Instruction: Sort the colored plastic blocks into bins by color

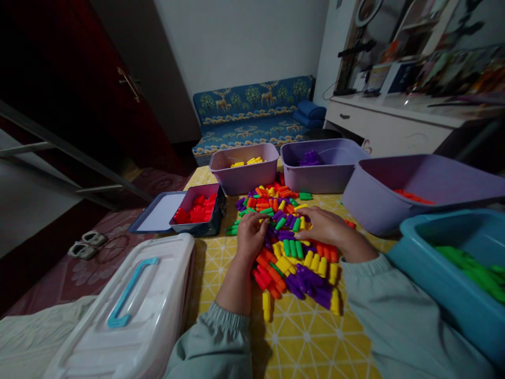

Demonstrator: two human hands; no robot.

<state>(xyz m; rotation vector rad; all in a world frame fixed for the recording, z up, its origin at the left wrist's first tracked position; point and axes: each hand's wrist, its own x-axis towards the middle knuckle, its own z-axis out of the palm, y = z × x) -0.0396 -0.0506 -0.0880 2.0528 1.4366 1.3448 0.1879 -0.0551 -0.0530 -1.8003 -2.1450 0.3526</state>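
Observation:
A heap of finger-shaped plastic building blocks (292,248) in red, orange, yellow, green and purple is spread over the table. My left hand (251,235) rests at the heap's left side, its fingers curled in; whatever is between them is hidden. Across the heap, my right hand (325,227) reaches in from the right with thumb and fingers apart, close to a few yellow blocks (302,222). In front of both hands are a row of green blocks (292,248) and a purple cluster (311,284).
Behind the heap stand a pinkish tub (244,179) with yellow blocks and a purple tub (325,179) with purple ones. Orange blocks lie in another purple tub (379,205), green in a teal tub (426,252), red in a dark box (215,223). A lidded white case (158,310) sits left.

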